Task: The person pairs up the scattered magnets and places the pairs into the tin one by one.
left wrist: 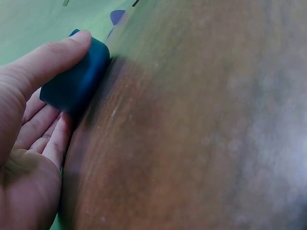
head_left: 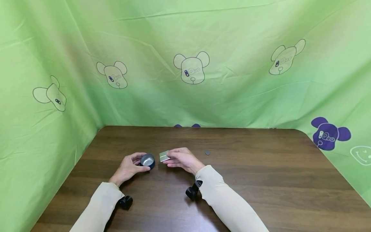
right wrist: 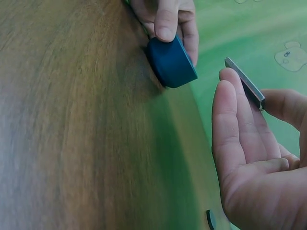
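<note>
My left hand (head_left: 127, 168) grips a small round dark-blue bowl (head_left: 148, 160) with a shiny metal-looking inside, its opening facing up. Thumb and fingers sit on opposite sides of the bowl's wall, and its base appears to rest on the table. A short gap to the right, my right hand (head_left: 184, 159) pinches a thin flat square piece (head_left: 164, 156), silvery with a pale line across its face. In the right wrist view this square (right wrist: 245, 84) shows edge-on, its corner against the thumb and the straight fingers lying along its other side. It is held above the table.
A small dark disc (head_left: 207, 152) lies on the brown wooden table (head_left: 261, 167), right of my right hand. Green cloth (head_left: 150, 100) with printed bear heads hangs behind and beside the table. Black wrist cameras stick out from both sleeves.
</note>
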A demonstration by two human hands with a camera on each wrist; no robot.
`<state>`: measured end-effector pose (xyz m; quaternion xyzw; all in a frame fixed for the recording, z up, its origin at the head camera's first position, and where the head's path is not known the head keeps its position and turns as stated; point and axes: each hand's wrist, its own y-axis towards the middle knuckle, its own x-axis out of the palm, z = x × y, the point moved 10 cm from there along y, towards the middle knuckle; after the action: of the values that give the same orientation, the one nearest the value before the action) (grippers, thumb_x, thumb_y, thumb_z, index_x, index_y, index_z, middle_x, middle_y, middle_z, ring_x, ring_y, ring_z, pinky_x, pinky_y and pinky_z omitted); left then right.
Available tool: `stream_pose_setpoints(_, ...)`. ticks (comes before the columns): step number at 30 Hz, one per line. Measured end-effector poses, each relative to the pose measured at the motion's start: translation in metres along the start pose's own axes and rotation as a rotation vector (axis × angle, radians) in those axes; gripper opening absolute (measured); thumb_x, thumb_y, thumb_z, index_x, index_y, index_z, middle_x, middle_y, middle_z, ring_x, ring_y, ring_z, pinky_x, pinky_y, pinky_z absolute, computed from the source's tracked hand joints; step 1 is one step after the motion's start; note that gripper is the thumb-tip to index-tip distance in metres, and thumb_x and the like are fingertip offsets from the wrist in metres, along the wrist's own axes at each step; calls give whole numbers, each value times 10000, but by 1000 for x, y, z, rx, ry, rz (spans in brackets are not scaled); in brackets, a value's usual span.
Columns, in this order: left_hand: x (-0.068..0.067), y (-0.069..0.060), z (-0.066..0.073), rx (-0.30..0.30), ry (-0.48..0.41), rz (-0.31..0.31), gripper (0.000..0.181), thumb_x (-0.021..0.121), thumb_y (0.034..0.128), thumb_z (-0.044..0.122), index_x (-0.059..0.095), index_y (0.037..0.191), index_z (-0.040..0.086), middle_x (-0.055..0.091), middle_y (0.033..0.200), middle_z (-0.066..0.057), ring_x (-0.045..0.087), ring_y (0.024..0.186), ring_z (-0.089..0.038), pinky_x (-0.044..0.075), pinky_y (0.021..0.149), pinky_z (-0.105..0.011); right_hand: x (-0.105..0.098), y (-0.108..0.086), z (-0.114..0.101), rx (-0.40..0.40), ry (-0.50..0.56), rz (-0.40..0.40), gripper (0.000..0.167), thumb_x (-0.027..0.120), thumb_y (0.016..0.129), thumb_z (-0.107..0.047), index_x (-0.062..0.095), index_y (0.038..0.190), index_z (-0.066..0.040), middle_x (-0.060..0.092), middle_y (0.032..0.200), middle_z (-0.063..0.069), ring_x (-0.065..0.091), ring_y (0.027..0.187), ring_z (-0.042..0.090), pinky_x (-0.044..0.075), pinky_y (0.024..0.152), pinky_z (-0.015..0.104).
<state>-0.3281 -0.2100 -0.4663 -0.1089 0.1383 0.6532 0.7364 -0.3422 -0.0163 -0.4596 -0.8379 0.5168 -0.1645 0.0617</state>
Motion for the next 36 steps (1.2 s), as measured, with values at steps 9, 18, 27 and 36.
stream_pose_setpoints(9,0,0,-1,-10,6,1,615,868,747,28,592,1283,-95,616,1273,-243,560,1242,-376,435,1052,-393,6,5,2,13,8,6,354,550,996,-18,514,1283,187,694,1068,267,719,790,151,590,763,296)
stream_pose_setpoints(18,-1,0,0,-10,9,-3,623,870,759,59,587,1294,-86,611,1283,-239,562,1241,-373,432,1057,-422,11,11,4,24,7,10,372,551,1002,-28,498,1304,183,693,1074,253,722,814,159,588,785,308)
stream_pose_setpoints(27,0,1,-1,-22,-25,-4,618,863,759,38,585,1299,-81,608,1292,-234,563,1245,-355,431,1060,-398,19,16,5,29,9,-5,386,543,1004,-27,485,1321,185,636,1184,327,728,823,165,588,783,305)
stream_pose_setpoints(36,-1,0,-1,-32,-22,-8,648,868,758,47,568,1316,-90,590,1316,-246,556,1251,-363,441,1050,-395,29,23,6,23,7,-30,406,552,1006,-31,466,1334,191,629,1195,332,733,912,235,582,822,332)
